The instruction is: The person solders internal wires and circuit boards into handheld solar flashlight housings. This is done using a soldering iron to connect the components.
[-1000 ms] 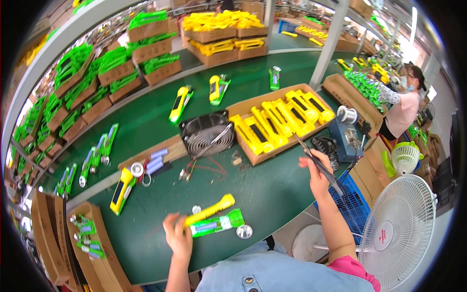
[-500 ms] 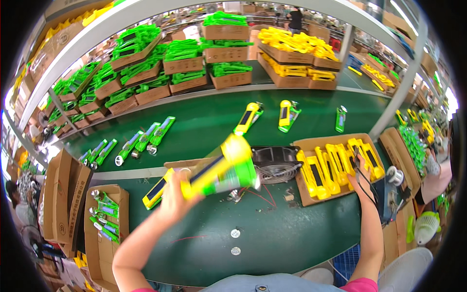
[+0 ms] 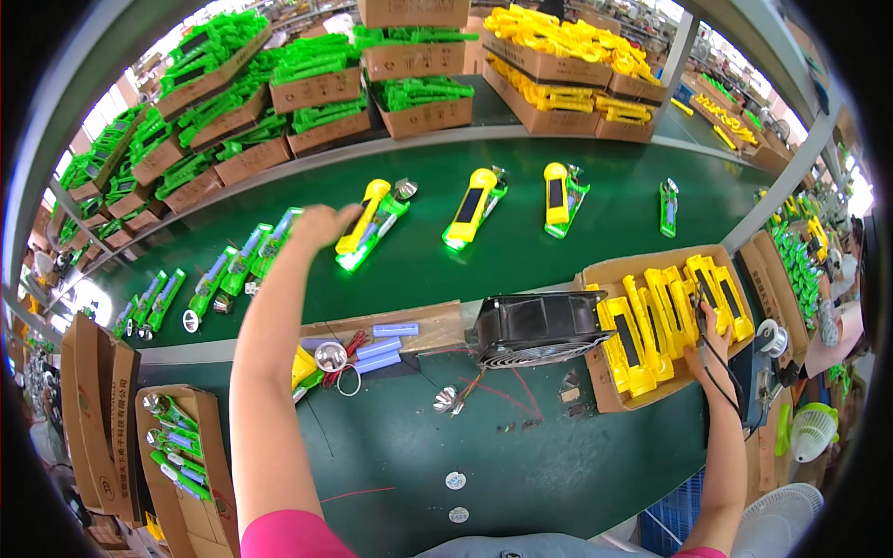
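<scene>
**Inspector:** State the step in hand.

**Technician:** Placement, by my reading. The left hand (image 3: 321,226) is stretched far across the green conveyor belt (image 3: 521,260), its fingers curled loosely at the near end of a yellow-and-green flashlight (image 3: 372,223) lying on the belt. Whether the fingers grip the unit or only touch it, I cannot tell. Two more yellow-and-green units (image 3: 474,206) (image 3: 561,198) lie in a row to its right, well apart from each other.

**Inspector:** And the other hand?

**Technician:** The right hand (image 3: 709,337) is pressed down on the yellow housings (image 3: 665,321) standing in the cardboard tray (image 3: 605,274) at near right, fingers closed around one housing. A black cable (image 3: 721,372) hangs beside the wrist.

**Inspector:** What does the next move call for?

**Technician:** Probably a clean release on the belt, then a retreat of the left arm over the near bench without sweeping the loose parts there: blue battery cells (image 3: 386,339), a round silver reflector (image 3: 330,355) and red wire.

**Inspector:** Surface and room?

**Technician:** Dark green bench (image 3: 521,465) at near side, with a black fan (image 3: 539,325) at the belt edge. Cartons of green parts (image 3: 409,93) and yellow parts (image 3: 558,42) are stacked at the far side. A white floor fan (image 3: 781,516) stands at near right.
</scene>
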Available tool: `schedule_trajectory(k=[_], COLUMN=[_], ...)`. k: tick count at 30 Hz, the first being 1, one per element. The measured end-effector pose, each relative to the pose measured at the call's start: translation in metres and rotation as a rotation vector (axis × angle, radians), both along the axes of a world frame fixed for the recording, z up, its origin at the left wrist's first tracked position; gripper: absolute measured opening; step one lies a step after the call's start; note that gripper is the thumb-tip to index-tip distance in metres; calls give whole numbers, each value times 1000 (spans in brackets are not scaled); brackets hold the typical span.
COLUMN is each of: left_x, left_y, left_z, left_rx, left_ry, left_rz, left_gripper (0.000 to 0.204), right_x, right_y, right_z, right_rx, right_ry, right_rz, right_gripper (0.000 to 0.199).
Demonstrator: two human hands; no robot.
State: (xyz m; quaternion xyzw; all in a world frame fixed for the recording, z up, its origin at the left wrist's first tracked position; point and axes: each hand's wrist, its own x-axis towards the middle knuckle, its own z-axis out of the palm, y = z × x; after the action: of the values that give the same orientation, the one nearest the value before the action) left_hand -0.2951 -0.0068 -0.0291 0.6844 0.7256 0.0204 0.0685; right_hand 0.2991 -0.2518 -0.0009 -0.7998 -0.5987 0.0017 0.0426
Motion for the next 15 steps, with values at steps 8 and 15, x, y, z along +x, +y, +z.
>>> schedule_trajectory(k=[8,15], left_x=[-80,-46], left_y=[21,-18], left_z=[-63,-12], left_rx=[229,476], left_ry=[241,101], left_rz=[229,70], left_gripper=[55,73], right_x=[24,7], right_y=[0,-8], right_z=[-15,-9], right_rx=[17,178], right_ry=[10,247], right_rz=[45,29], right_gripper=[58,48])
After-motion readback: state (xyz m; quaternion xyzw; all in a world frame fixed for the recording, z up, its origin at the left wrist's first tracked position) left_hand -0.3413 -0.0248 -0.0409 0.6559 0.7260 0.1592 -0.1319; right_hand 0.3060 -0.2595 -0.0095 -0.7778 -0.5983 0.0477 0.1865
